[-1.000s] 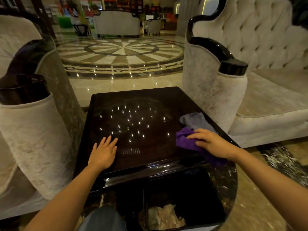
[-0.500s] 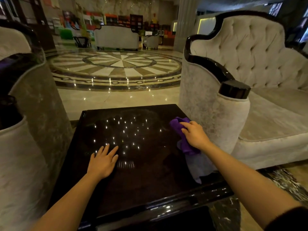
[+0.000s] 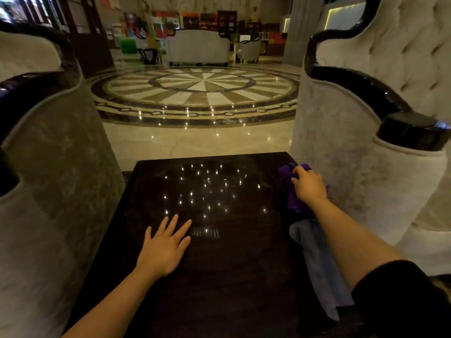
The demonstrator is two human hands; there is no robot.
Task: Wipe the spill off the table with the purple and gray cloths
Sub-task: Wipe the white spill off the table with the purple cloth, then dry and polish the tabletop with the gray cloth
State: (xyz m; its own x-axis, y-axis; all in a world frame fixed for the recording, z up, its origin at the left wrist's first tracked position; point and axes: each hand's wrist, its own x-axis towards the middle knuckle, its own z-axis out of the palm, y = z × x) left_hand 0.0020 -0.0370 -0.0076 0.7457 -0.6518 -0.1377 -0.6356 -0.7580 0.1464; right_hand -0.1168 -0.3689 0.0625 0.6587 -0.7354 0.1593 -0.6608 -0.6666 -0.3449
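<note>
A glossy dark table [image 3: 219, 276] fills the lower middle and mirrors many small ceiling lights. My right hand [image 3: 308, 185] presses the purple cloth [image 3: 294, 203] onto the table's far right corner, fingers curled over its bunched top. The gray cloth [image 3: 319, 269] lies along the right edge, trailing from the purple one back under my forearm. My left hand [image 3: 166, 247] rests flat on the table left of center, fingers spread, holding nothing. No spill shows clearly on the dark surface.
A pale upholstered armchair [image 3: 353, 154] with a black arm cap stands tight against the table's right side. Another pale armchair [image 3: 53, 179] flanks the left. Beyond the table's far edge lies a polished marble floor [image 3: 200, 93] with a round inlay.
My right hand has pushed the purple cloth along the right edge from the near side to the far right corner, passing the gray cloth. My left hand stayed flat. The view tilted upward.
</note>
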